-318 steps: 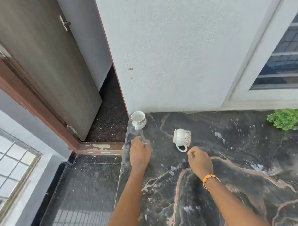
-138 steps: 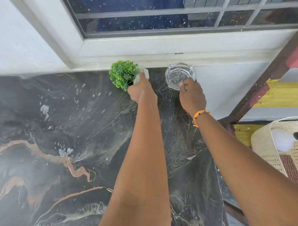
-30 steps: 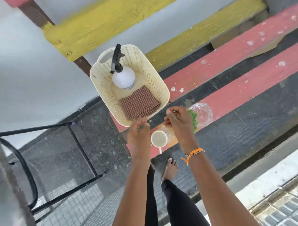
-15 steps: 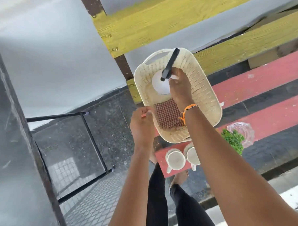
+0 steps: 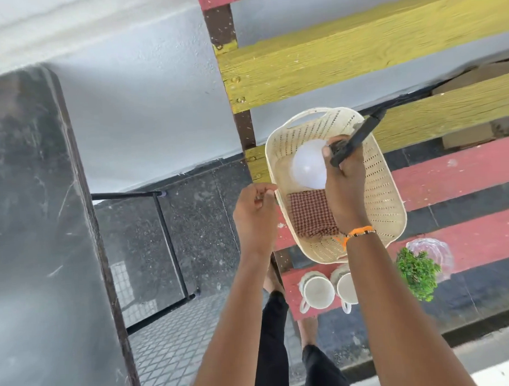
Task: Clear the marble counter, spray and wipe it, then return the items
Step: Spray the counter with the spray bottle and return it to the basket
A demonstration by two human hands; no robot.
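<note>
A cream plastic basket [image 5: 384,193] stands on a red bench. Inside it, my right hand [image 5: 344,177] grips the black trigger head of a white spray bottle [image 5: 307,168]. A folded checked cloth [image 5: 309,213] lies in the basket below the bottle. My left hand [image 5: 255,214] hovers at the basket's left rim, fingers curled, holding nothing I can see. Two white mugs [image 5: 317,289] stand on the bench in front of the basket, with a small green plant [image 5: 417,273] and a clear glass dish [image 5: 433,250] to their right. The marble counter [image 5: 30,231] fills the left side.
The bench has red seat slats [image 5: 456,169] and yellow back slats [image 5: 357,48]. A black metal frame [image 5: 168,243] stands between the counter and the bench, above a tiled floor [image 5: 167,351]. My legs and feet are below the bench edge.
The view has shifted so the basket sits further right. My right hand has closed round the spray bottle's trigger head and tilted it. My left hand stays by the basket's rim.
</note>
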